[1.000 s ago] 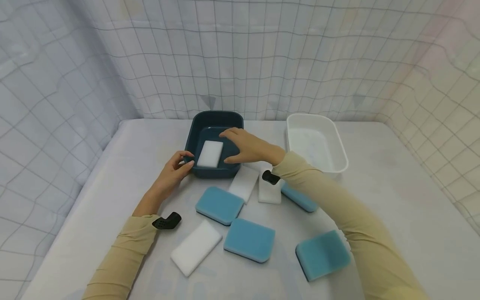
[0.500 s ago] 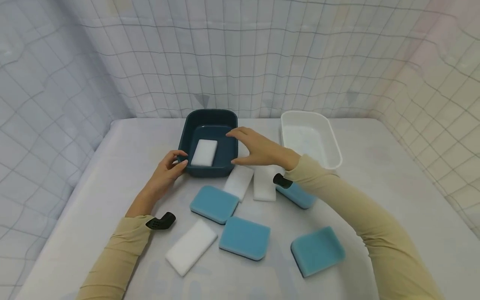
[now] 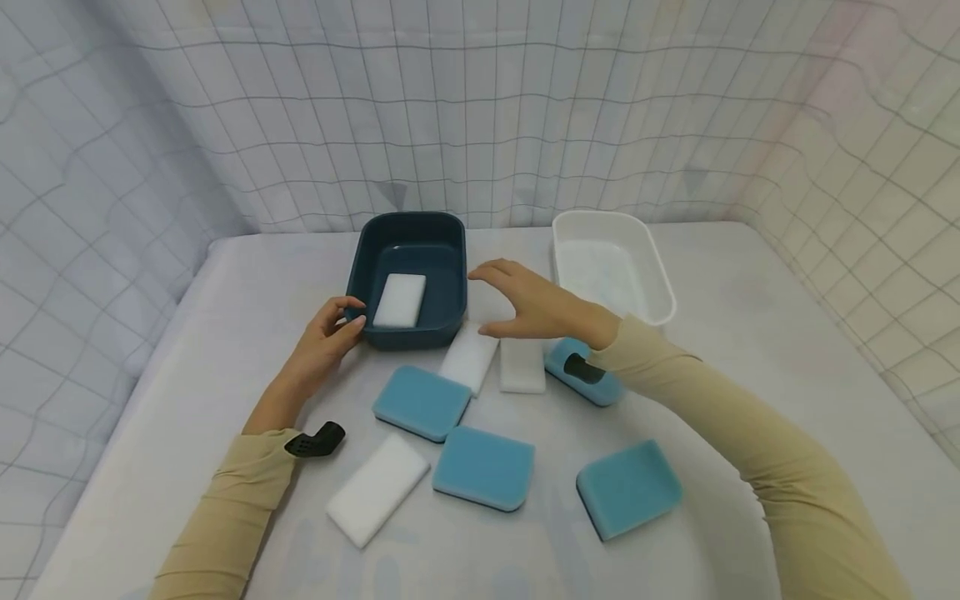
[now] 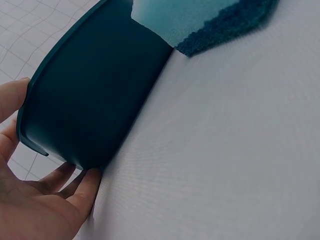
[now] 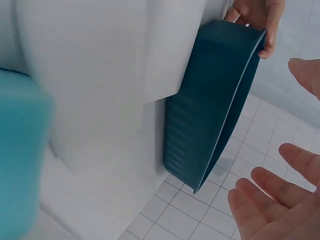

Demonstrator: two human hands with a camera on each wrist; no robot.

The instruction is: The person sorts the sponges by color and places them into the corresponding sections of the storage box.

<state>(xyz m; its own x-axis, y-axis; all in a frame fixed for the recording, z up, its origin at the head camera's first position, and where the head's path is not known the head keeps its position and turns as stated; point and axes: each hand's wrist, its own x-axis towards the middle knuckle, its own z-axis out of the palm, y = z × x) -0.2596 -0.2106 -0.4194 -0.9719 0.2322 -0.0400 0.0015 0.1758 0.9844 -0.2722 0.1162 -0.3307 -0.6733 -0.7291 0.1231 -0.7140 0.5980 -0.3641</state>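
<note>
My left hand holds the near-left corner of a dark teal plastic bin, thumb at the rim and fingers along the outer wall. One white sponge lies inside that bin. Just right of the bin hovers my right hand, thumb and fingers spread apart with nothing between them. Below it on the table are a white sponge and another white sponge, partly covered by the hand. A blue sponge lies beneath the right wrist.
A white bin stands at the back right. Nearer lie a blue sponge, a second blue sponge, a third blue sponge and a white sponge. A grid-patterned curtain hangs behind the table.
My right hand has moved out of the teal bin to the right, fingers still spread. The left hand stays at the bin's corner. The head view has shifted slightly.
</note>
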